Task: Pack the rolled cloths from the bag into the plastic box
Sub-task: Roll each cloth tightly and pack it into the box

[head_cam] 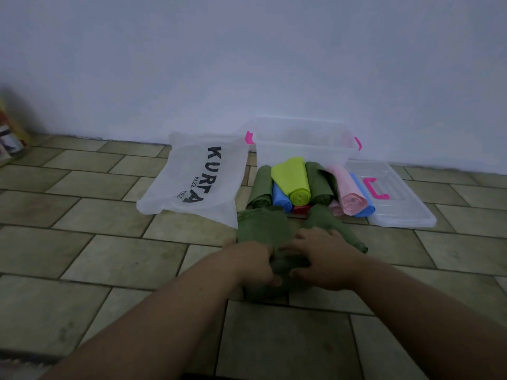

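A: Nearest, both hands are down on a dark olive-green soft cloth [274,231] spread on the tan tiled floor [82,256]. The left hand [256,266] and the right hand [319,259] are each curled over its near end, fingers closed on the bunched fabric between them. I'd say they are rolling it.

B: What could spoil that?

A: The cloth looks limp and creased, and its far part splits into two loose flaps beyond the knuckles. If one hand runs ahead of the other, the roll may come out slanted or slack and then unwind when lifted.

B: And past the fingers?

A: A heap of rolled cloths [310,185] just beyond the green one: olive, blue, lime, pink, with something red underneath. They are soft cylinders stacked loosely, so a nudge from the flaps could tumble them.

B: The bag?

A: Ahead and off to the left hand's side, a thin translucent white plastic bag with black lettering [194,179], lying flat and apparently emptied.

B: The box?

A: Farthest, behind the heap against the wall: a clear rigid plastic box with pink latches [304,149]. It looks empty, though I can't be sure. Its flat clear lid with a pink handle [397,193] lies to the right hand's side.
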`<state>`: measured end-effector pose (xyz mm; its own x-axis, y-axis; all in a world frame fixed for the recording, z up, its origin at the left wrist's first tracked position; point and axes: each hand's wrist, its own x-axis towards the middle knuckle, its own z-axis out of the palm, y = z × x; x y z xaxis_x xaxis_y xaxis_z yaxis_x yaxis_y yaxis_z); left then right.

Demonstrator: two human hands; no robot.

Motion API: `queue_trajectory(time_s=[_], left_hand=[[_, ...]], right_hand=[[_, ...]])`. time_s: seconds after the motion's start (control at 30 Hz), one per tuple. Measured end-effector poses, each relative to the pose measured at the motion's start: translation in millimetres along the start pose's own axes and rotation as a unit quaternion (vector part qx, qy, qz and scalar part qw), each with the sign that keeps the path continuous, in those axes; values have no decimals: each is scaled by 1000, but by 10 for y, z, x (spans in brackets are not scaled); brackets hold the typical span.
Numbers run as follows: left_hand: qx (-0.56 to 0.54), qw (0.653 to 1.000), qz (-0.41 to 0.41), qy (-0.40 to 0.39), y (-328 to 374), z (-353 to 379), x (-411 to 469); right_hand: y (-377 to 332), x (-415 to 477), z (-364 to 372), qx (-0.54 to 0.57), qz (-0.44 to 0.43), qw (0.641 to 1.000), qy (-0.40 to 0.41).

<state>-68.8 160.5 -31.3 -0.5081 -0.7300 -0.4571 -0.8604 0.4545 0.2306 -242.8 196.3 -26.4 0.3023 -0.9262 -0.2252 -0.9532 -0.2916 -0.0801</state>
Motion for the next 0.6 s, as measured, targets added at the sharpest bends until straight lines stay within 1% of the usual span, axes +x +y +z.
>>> queue_trajectory(time_s=[0.07,0.13,0.17,0.2,0.27,0.33,0.4,0.43,0.5,0.53,0.6], left_hand=[[-19,999,-4,-39,-3,-39,25],[-6,999,-10,-47,-18,-67,34],[18,1000,-8,-19,-26,-63,27],[41,999,0,31,-29,-47,13],[62,988,44,132,-28,29,-14],[82,977,90,174,-13,125,-24],[77,974,90,195,-9,169,-27],[69,974,83,200,-14,162,-23],[67,979,74,180,-10,111,-9],[63,983,68,156,-5,77,-6],[28,994,50,91,-8,-5,14]], right_hand=[[-15,-64,69,47,-15,997,60],[-16,-68,102,59,-11,996,72],[-7,-48,101,61,-1,996,68],[8,-18,90,64,7,996,60],[25,48,64,71,22,996,38],[31,103,56,73,35,996,24],[22,121,50,61,44,997,19],[12,118,39,49,45,998,20],[-1,94,20,18,37,999,25],[-8,70,11,18,30,999,25],[-18,14,11,52,29,998,18]])
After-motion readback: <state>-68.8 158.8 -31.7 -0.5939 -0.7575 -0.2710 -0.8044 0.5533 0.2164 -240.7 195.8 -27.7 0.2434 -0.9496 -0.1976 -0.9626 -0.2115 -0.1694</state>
